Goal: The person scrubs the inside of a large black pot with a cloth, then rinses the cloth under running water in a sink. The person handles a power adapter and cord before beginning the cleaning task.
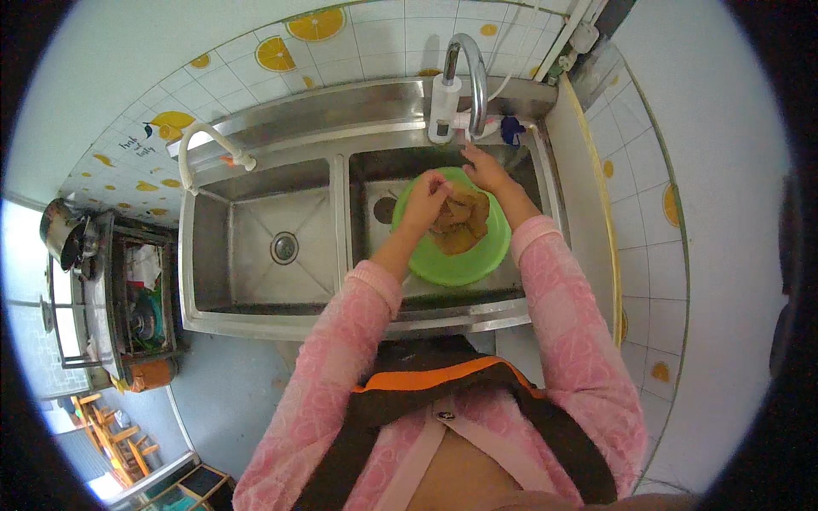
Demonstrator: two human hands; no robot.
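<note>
A light-green plastic basin (454, 271) sits in the right bowl of a stainless steel sink (340, 223). Brown, thin, irregular pieces (463, 220) lie in it; what they are I cannot tell. My left hand (427, 198) is over the basin's left side, its fingertips pinched together at the upper edge of the brown pieces. Beyond the basin's far rim, my right hand (487, 171) reaches just beneath the spout of the chrome gooseneck faucet (476, 70). Its thumb stands apart from its fingers and nothing shows in it.
The left sink bowl (268, 211) has a drain (284, 248). A white bent pipe (198, 137) rises at its far left corner. Behind the right bowl stand the faucet's white body (443, 108) and a dark blue item (512, 130). A rack (144, 294) with kitchenware is at the left; a tiled wall (645, 268) bounds the right.
</note>
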